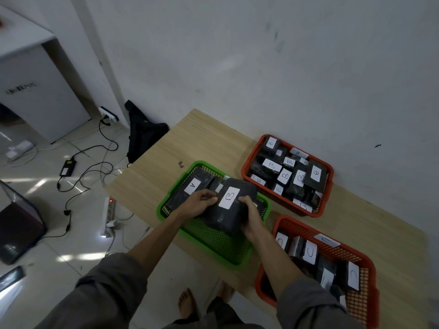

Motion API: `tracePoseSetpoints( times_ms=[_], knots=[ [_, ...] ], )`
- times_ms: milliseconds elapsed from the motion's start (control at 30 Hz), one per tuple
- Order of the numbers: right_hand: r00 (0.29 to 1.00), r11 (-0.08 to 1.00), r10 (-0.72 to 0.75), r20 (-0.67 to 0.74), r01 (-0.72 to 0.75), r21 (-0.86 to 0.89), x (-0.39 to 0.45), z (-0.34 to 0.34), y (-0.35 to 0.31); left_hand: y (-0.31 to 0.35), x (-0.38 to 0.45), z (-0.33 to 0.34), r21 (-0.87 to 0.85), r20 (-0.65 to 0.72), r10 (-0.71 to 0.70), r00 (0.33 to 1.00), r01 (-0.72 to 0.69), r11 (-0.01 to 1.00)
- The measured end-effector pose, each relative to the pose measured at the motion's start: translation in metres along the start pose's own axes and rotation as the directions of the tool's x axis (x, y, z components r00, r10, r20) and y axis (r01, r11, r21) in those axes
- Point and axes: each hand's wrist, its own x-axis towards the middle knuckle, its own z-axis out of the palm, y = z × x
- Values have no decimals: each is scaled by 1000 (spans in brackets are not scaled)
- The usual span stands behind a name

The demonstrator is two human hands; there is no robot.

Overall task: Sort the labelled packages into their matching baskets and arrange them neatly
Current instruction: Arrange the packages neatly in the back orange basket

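Observation:
A black wrapped package with a white label marked B [229,205] is held over the green basket [215,243]. My left hand [198,204] grips its left side and my right hand [250,216] grips its right side. Under it in the green basket lies a black package labelled A [192,186]. The far red basket [247,162] holds several black packages labelled B. The near red basket [356,257] holds several packages labelled C.
The three baskets stand on a wooden table [190,138] against a white wall. On the tiled floor to the left lie a power strip [108,216], black cables [90,167], a black bag [142,134] and a dark box [19,231]. My bare feet [187,302] show below.

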Motion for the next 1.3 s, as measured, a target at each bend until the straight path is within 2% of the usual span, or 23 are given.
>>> tracePoseSetpoints(
  times_ms=[167,267,367,467,567,667,800,933,1167,1300],
  knots=[
    [998,997,15,-68,-20,-75,3,1,-5,4,1,-2,-41,-25,-5,1000,4,999],
    [999,995,-5,-48,0,-98,4,2,-9,5,0,-2,-93,-43,-15,999,11,996],
    [1000,996,-5,-21,3,-89,3,1,-10,5,-2,-3,-72,-55,-19,998,15,997],
    [1000,999,-2,1,2,-52,5,1,-8,9,-6,-1,-93,-3,-47,999,46,995],
    [1000,1000,11,-15,-10,16,7,-1,-10,14,-6,5,-36,95,-89,991,93,995],
    [997,999,-2,-72,5,47,7,-4,-19,21,2,15,-7,129,-85,988,87,996],
    [990,998,-47,-135,40,-54,6,-15,-35,36,21,31,-41,107,-56,993,61,997],
    [977,990,-99,-188,78,-120,10,-35,-52,53,41,55,42,111,-32,993,28,999],
    [916,976,-216,-339,203,-74,21,-78,-94,88,89,118,83,184,48,982,-64,994],
    [879,960,-276,-390,229,-162,42,-103,-123,107,128,151,169,175,85,981,-115,979]
  ],
)
